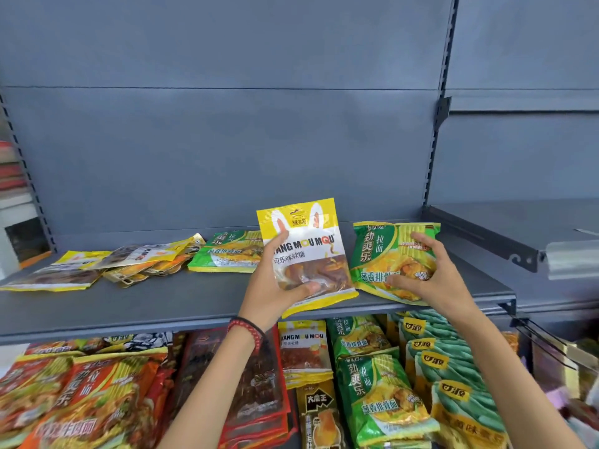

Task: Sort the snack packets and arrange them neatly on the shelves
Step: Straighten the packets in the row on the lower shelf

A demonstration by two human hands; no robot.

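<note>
**A:** What's the setting?

**B:** A grey metal store shelf against a blue-grey panel wall, with a slotted upright at the right.

**A:** And the hands?

**B:** The left hand, with a red bead bracelet at its wrist, grips a yellow-and-white plastic candy packet upright over the shelf's front edge. The right hand curls round a green noodle packet towards the shelf's right end, just beside the candy packet. I cannot tell whether it rests on the shelf.

**A:** Any writing?

**B:** The candy packet shows "ANG MOU MOU" under white rabbit ears, its start covered by fingers. A second green packet lies flat just to its left, partly hidden. A loose heap of yellow packets lies further left. Below the shelf, orange noodle packets and teal packets with yellow labels crowd together.
</note>
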